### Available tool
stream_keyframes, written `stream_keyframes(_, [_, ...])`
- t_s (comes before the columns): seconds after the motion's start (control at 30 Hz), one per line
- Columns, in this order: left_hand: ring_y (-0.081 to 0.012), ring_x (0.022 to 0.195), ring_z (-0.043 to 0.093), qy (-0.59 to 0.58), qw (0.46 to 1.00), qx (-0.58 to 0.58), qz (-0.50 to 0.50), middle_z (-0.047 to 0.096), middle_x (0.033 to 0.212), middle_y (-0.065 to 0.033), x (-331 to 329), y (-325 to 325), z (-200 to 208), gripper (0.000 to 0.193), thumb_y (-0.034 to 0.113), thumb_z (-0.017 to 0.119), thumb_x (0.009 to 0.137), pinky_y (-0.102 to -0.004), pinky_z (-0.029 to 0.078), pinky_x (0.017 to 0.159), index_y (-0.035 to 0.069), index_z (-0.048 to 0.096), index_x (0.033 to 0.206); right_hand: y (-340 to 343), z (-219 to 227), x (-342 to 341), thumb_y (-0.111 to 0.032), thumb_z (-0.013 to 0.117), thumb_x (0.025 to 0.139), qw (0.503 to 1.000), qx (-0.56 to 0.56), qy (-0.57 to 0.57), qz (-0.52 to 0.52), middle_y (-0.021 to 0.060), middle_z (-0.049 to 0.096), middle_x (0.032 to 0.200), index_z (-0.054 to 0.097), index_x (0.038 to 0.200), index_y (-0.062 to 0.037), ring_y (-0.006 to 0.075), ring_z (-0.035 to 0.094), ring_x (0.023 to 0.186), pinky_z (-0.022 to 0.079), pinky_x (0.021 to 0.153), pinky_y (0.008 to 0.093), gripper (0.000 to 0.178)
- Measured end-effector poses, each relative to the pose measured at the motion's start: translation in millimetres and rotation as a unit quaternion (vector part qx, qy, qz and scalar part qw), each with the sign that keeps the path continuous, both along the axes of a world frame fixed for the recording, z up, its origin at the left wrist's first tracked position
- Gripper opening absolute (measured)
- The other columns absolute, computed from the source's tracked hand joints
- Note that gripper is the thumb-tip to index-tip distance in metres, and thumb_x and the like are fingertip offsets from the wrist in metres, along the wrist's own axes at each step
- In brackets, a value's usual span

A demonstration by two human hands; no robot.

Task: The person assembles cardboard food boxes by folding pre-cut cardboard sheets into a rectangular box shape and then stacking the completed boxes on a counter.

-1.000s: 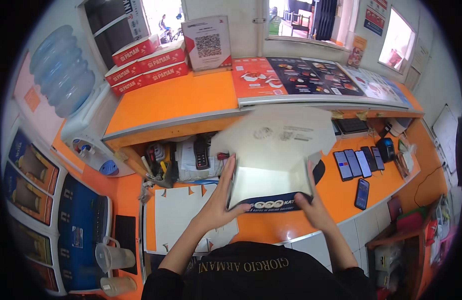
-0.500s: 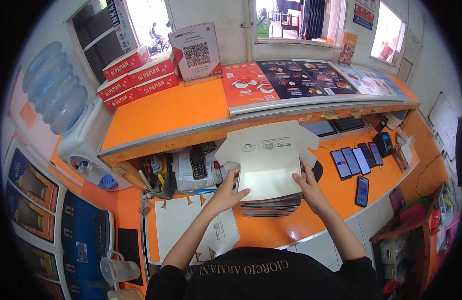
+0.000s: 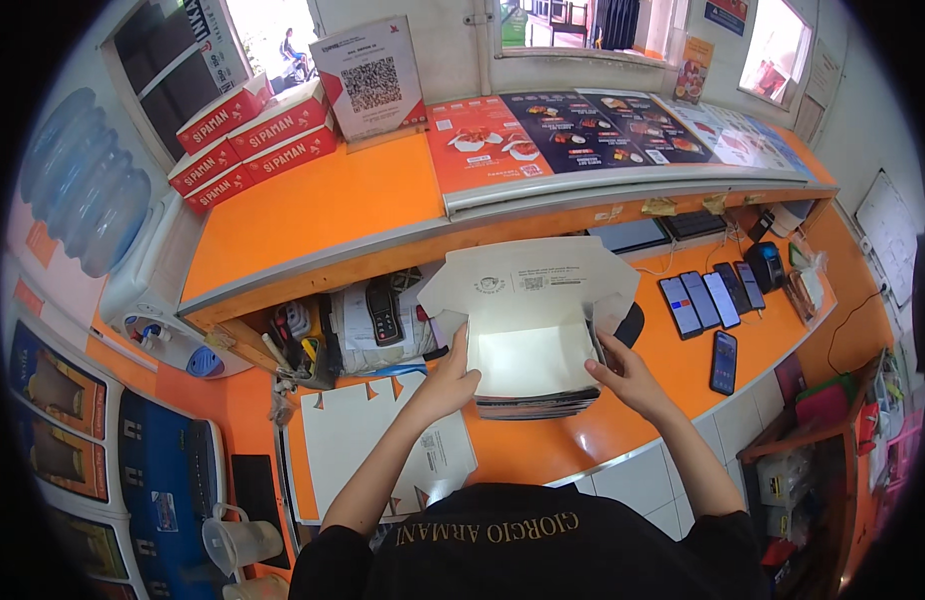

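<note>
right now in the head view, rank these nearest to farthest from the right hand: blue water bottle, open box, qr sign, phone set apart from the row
1. Open box: touching the right hand, at its left
2. Lone phone: right of it, on the desk
3. QR sign: upper left, on the raised counter
4. Blue water bottle: far left, on the dispenser

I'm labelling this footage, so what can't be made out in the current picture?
All in the head view:
Left hand: some fingers, hidden behind the open box.
Layered edges beneath the box: too fine to count.
Lower plastic container: mostly cut off by the bottom edge.
Front phone: icons too small.
</note>
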State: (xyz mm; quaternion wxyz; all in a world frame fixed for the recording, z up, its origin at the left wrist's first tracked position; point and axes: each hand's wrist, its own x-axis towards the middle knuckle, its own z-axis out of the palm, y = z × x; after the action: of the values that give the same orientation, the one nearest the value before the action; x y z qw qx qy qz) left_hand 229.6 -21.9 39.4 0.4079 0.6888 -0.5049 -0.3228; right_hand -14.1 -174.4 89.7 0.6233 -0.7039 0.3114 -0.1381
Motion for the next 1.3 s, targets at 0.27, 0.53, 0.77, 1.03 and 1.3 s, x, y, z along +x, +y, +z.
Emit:
stream_keyframes(0.27, [-0.0407,0.128,0.04,0.001,0.999,0.029,0.014,0.044,0.133,-0.029,-1,-3,2,0.073,0.004,0.042,0.078,-0.0394,0.029,0.107,0.005,0.015,0.146,-23,-17,3,-0.021,0.057,0.087,0.976,-0.194,0.073,0.063,0.0203,0.036,0.13,0.032,0.138,0.0072,0.0301,0.049,0.113,0.045,0.093,0.0344,0.063])
stream_keyframes(0.53, [-0.0417,0.128,0.04,-0.028,0.999,0.015,0.002,0.041,0.134,-0.0314,-1,-3,8,0.07,0.006,0.044,0.079,-0.0403,0.03,0.107,0.004,0.017,0.144,-17,-2,18,-0.015,0.052,0.086,0.974,-0.164,0.137,0.073,0.0272,0.048,0.12,0.039,0.13,0.0108,0.0319,0.05,0.113,0.044,0.093,0.0368,0.053])
stream_keyframes(0.77, [-0.0421,0.125,0.042,-0.191,0.978,-0.065,0.058,0.041,0.134,-0.0297,-14,-1,21,0.064,0.005,0.043,0.081,-0.0401,0.032,0.105,-0.003,0.025,0.141,-38,-1,31,-0.005,0.045,0.081,0.949,-0.186,0.226,0.116,0.0336,0.058,0.108,0.045,0.113,0.0162,0.0403,0.059,0.104,0.046,0.086,0.0429,0.039])
stream_keyframes(1.03, [-0.039,0.115,0.049,-0.249,0.967,0.017,0.054,0.047,0.129,-0.0253,-18,-2,31,0.064,0.004,0.049,0.078,-0.0405,0.04,0.099,-0.006,0.033,0.138,-2,6,45,0.004,0.053,0.077,0.814,-0.488,0.314,-0.019,0.0277,0.062,0.097,0.054,0.093,0.0094,0.0385,0.066,0.084,0.054,0.072,0.0407,0.017])
stream_keyframes(1.3, [-0.0356,0.113,0.053,-0.28,0.953,0.091,0.064,0.045,0.129,-0.0208,-24,-3,33,0.068,0.006,0.056,0.074,-0.0409,0.044,0.095,-0.001,0.035,0.139,1,-6,37,0.003,0.054,0.08,0.79,-0.559,0.231,-0.1,0.0181,0.062,0.09,0.057,0.103,0.0081,0.0342,0.066,0.077,0.055,0.066,0.038,0.023])
